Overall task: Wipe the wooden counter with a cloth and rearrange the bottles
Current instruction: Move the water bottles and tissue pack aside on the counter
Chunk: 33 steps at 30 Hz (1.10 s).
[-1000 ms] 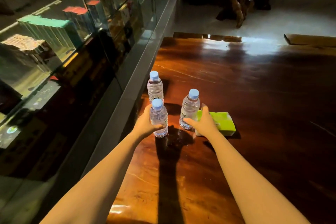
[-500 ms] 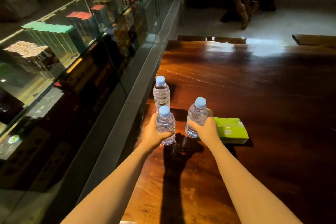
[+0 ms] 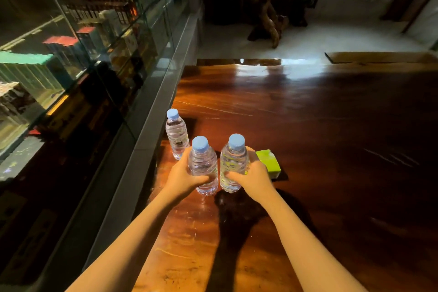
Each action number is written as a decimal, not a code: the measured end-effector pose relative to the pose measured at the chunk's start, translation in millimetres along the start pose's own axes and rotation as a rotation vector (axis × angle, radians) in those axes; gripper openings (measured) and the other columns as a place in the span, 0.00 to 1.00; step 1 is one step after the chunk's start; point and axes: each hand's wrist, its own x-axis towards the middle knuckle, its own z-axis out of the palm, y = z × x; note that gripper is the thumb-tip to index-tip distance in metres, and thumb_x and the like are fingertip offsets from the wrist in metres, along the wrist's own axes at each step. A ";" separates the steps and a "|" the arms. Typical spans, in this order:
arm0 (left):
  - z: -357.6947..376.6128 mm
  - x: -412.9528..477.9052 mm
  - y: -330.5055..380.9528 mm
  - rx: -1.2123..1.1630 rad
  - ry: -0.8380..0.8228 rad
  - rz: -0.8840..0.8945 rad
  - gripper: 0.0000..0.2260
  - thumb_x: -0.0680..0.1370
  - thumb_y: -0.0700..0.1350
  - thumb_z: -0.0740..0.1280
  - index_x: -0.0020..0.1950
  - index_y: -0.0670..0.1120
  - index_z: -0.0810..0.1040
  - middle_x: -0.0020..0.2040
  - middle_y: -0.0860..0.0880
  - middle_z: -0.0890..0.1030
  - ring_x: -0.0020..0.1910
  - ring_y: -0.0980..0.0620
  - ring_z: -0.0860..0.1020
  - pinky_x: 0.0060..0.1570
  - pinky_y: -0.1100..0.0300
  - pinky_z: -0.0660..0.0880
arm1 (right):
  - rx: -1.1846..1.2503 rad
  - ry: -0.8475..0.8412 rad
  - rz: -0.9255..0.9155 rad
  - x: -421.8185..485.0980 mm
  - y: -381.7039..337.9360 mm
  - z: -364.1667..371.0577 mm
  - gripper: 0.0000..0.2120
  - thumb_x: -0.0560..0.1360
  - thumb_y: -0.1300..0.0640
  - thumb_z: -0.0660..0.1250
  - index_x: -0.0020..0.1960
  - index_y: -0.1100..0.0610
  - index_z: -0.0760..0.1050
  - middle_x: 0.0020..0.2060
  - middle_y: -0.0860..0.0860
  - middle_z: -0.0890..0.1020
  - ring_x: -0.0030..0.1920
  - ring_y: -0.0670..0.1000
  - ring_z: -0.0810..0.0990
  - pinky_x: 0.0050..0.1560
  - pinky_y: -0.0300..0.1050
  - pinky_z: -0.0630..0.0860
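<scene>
Nearest the camera, the left hand point(image 3: 183, 176) was closed around the lower body of one water bottle point(image 3: 203, 168), and the right hand point(image 3: 253, 179) was wrapped the same way around a second bottle point(image 3: 233, 163) just beside it, both upright over the glossy wooden desk point(image 3: 308, 137). Being full, clear and thin-walled with ribbed sides, they probably felt fairly heavy and would dent under a hard squeeze; a grip low on the ribs looked secure. Behind the right hand lay a soft green cloth point(image 3: 270, 163). Farther left, a third bottle point(image 3: 176, 134) stood by the glass display case point(image 3: 94, 54).
</scene>
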 end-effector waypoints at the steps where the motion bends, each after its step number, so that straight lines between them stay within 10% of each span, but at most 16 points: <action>1: 5.5 -0.1 7.7 0.004 -0.010 0.012 0.31 0.63 0.44 0.78 0.61 0.58 0.69 0.53 0.57 0.80 0.53 0.57 0.80 0.52 0.60 0.78 | 0.004 0.008 -0.002 -1.4 -3.1 -10.2 0.29 0.64 0.60 0.77 0.57 0.41 0.67 0.47 0.41 0.80 0.50 0.46 0.80 0.50 0.38 0.75; 9: 83.5 17.1 69.7 0.020 -0.078 0.058 0.32 0.58 0.50 0.77 0.60 0.55 0.71 0.53 0.51 0.82 0.53 0.50 0.81 0.58 0.45 0.77 | 0.021 0.077 0.032 -1.7 8.3 -112.0 0.29 0.63 0.62 0.77 0.58 0.46 0.69 0.47 0.47 0.83 0.49 0.50 0.83 0.55 0.52 0.80; 18: 234.2 53.6 124.6 -0.056 -0.087 0.030 0.29 0.56 0.54 0.74 0.55 0.56 0.72 0.49 0.54 0.82 0.45 0.60 0.81 0.47 0.66 0.77 | -0.132 0.130 0.137 7.2 78.7 -257.0 0.30 0.64 0.57 0.77 0.63 0.47 0.68 0.52 0.51 0.83 0.53 0.54 0.82 0.57 0.56 0.78; 22: 296.8 75.8 132.9 -0.075 -0.113 -0.006 0.29 0.57 0.51 0.75 0.56 0.58 0.72 0.52 0.51 0.83 0.52 0.50 0.82 0.56 0.51 0.78 | -0.166 0.204 0.205 14.5 117.0 -311.1 0.32 0.66 0.55 0.76 0.66 0.50 0.67 0.55 0.53 0.82 0.55 0.55 0.80 0.58 0.56 0.77; 33: 404.3 130.5 140.6 -0.017 -0.120 -0.080 0.27 0.64 0.43 0.77 0.54 0.60 0.68 0.50 0.55 0.80 0.51 0.52 0.80 0.55 0.53 0.77 | -0.060 0.301 0.230 45.3 193.6 -380.8 0.33 0.67 0.62 0.75 0.68 0.55 0.66 0.53 0.46 0.75 0.53 0.46 0.75 0.52 0.39 0.70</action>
